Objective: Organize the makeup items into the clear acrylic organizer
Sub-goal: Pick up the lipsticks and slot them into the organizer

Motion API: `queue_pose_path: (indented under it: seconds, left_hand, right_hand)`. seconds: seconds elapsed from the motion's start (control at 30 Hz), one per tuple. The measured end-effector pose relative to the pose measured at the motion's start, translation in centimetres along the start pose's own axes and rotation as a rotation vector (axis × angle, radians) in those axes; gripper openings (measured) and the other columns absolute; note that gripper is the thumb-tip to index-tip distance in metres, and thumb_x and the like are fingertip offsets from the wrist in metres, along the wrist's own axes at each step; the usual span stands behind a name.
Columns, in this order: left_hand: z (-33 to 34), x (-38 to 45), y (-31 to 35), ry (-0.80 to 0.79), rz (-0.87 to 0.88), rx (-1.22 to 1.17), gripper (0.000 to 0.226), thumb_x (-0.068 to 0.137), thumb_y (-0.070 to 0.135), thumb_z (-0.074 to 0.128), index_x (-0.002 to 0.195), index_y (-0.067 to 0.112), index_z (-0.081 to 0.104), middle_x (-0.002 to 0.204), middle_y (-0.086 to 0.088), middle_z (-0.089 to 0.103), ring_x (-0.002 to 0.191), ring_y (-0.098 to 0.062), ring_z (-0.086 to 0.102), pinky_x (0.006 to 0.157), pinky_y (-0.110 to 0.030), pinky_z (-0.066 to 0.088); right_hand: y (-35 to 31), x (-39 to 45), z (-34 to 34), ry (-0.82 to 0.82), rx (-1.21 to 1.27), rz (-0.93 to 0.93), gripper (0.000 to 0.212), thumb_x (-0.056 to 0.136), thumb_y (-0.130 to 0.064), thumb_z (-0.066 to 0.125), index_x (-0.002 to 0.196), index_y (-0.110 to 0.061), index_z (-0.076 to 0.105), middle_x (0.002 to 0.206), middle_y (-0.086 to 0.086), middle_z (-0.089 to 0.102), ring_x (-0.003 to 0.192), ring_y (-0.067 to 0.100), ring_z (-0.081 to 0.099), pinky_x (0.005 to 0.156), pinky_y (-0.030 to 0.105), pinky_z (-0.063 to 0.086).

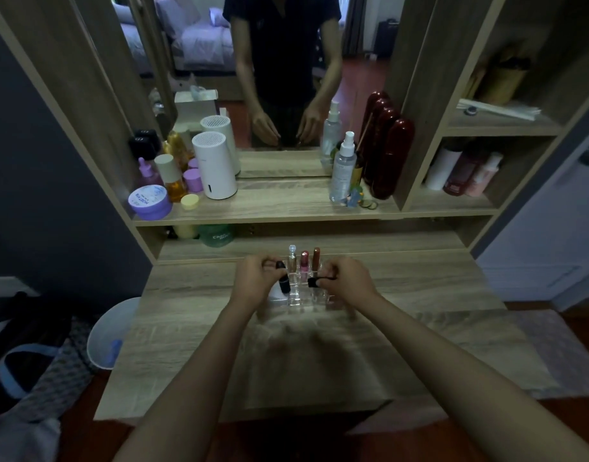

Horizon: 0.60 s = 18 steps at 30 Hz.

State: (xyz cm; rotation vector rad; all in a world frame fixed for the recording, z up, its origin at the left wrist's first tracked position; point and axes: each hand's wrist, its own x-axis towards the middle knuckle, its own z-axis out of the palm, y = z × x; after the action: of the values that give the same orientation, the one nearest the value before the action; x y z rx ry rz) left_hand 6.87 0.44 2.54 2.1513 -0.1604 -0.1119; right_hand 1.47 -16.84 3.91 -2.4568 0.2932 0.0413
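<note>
The clear acrylic organizer (296, 300) stands on the wooden vanity top, in front of both my hands. Three items stand upright in its back row: a clear bottle (292, 260), a pink lip tube (304, 261) and a brown lip tube (316, 259). My left hand (253, 278) grips a black lipstick (283, 278) by its top, tilted over the organizer's left side. My right hand (348, 278) pinches a second black makeup item (319, 281), lying roughly sideways above the organizer's right half.
A shelf behind holds a white cylinder device (214, 168), purple jars (149, 201), an amber bottle (173, 178), a spray bottle (343, 168) and dark red cases (388, 155). A mirror rises above it. A white bin (109, 331) sits left of the vanity.
</note>
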Motion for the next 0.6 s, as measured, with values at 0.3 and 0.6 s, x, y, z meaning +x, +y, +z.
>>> queue_pose_path:
  seconds: [0.3,0.6]
  left_hand:
    - [1.7,1.3,0.8,0.048,0.055,0.018,0.025,0.076,0.000,0.072,0.101,0.002,0.072,0.096,-0.014,0.076,0.080,-0.011,0.063,0.076,-0.022,0.049]
    - [2.6,1.8,0.4,-0.019,0.098,0.113,0.030,0.077,0.001,0.069,0.106,0.005,0.071,0.102,-0.015,0.074,0.095,-0.026,0.069,0.090,-0.035,0.056]
  right_hand:
    - [-1.9,2.2,1.0,0.054,-0.122,-0.021,0.019,0.085,-0.004,0.061,0.096,-0.007,0.075,0.100,0.013,0.074,0.095,0.027,0.067,0.086,0.040,0.054]
    - [-2.1,2.7,2.5,0.009,-0.308,-0.052,0.020,0.093,-0.010,0.052,0.101,-0.016,0.069,0.106,0.005,0.069,0.098,0.021,0.066,0.087,0.039,0.054]
